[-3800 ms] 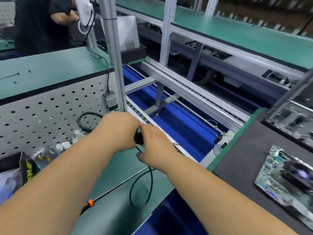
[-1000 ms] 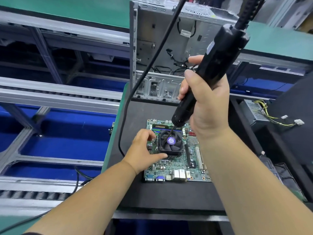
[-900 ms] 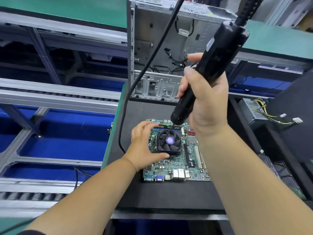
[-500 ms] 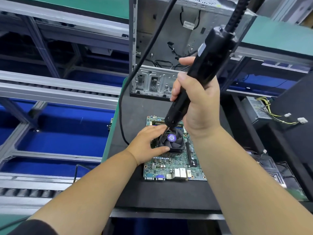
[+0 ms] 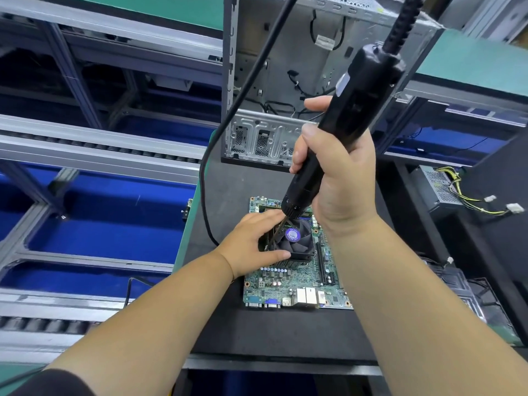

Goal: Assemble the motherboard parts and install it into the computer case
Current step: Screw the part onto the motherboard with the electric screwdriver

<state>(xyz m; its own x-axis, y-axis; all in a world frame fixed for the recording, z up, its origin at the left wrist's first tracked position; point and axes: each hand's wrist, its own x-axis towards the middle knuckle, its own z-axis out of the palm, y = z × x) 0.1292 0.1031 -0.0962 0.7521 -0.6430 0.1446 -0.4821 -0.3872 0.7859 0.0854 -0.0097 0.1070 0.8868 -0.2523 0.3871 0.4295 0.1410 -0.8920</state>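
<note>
hands: left [image 5: 251,247] steadies fan [image 5: 294,241], right [image 5: 340,178] grips driver [image 5: 343,124] | change: bit lowered to fan's left corner | task: fastening cooler, case [image 5: 285,81] install pending

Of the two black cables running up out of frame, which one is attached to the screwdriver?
The ribbed cable at upper right: it enters the top of the electric screwdriver in the right hand. The smooth cable instead hangs down to the black mat.

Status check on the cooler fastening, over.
Right hand grips black electric screwdriver, bit at cooler's left corner. Left hand steadies black CPU fan cooler on green motherboard. Screwdriver's cable trails left, not obstructing.
</note>
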